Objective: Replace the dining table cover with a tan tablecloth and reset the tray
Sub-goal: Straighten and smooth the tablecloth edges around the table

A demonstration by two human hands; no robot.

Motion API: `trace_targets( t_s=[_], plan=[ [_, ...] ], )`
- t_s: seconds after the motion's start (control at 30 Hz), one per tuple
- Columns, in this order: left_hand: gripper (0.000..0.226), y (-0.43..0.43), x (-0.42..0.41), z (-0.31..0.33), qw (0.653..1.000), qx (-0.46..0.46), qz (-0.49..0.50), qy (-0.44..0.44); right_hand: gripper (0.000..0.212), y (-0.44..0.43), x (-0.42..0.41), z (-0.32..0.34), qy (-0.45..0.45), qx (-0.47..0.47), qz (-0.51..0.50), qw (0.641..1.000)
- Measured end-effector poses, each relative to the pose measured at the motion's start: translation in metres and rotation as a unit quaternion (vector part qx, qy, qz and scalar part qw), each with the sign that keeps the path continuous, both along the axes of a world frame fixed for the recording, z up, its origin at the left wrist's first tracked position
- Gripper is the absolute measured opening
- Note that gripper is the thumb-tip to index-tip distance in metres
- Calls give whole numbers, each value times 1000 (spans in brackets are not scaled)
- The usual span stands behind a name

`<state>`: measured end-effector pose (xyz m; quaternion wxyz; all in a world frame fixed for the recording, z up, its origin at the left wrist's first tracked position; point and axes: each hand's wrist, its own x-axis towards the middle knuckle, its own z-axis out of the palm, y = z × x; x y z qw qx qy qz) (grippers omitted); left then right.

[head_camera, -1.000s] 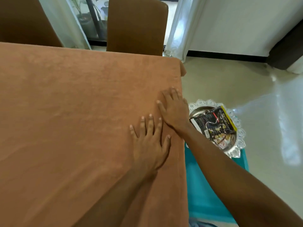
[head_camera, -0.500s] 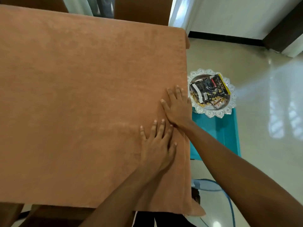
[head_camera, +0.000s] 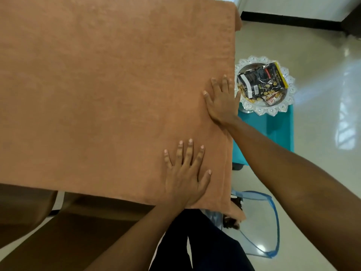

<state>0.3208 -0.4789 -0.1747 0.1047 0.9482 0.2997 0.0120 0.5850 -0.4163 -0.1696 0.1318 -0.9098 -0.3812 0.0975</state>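
As seen from head height looking down: tan tablecloth (head_camera: 107,94) spread flat over the table, filling the frame from 9 o'clock past centre. Right hem falling over the table edge from 1 to 5 o'clock, near hem drooping along 8 to 5 o'clock.

Appears soft, thick and towel-like, limp rather than stiff, light enough to slide under a flat palm. Best taken by pinching a hem or the loose near-right corner, not the middle. Probably runs long from 9 to 3 o'clock, but cut off at the left, so cannot be told for sure.

Just below centre at 6 o'clock: left hand (head_camera: 185,178), palm down, fingers straight and spread, pressing the cloth, gripping nothing, fingertips aimed at 12.

At 2 o'clock, near centre: right hand (head_camera: 220,100), likewise flat and spread, resting at the cloth's right edge, holding nothing.

Further out along 2 o'clock, off the table: round silver tray (head_camera: 273,112) with scalloped rim, set on a teal stool (head_camera: 277,130), carrying a dark snack packet (head_camera: 261,79) lying roughly 9 to 3. Looks rigid and slick, with loose contents; calls for both hands under opposite sides of the rim, kept level. Not yet back on the table.
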Motion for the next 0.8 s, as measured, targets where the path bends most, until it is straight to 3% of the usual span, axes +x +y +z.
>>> trace_targets(
  t_s=[0.1,0.3,0.53,0.7,0.8],
  plan=[
    [70,-3,-5,-1,1000,-6,-7,-6,60,-18,-35,2,-26,7,24,999],
    [42,-4,-23,3,982,-84,-26,-165,60,-109,-120,2,-22,-9,19,1000],
    [32,-15,-49,16,982,-87,-23,-163,60,-192,-181,7,-7,-18,-14,1000],
    [42,27,-35,16,989,-57,22,-138,57,-166,-175,14,-1,33,18,999],
    [50,42,-28,11,994,-58,24,-93,58,-160,-167,13,9,3,53,999]
  ],
)
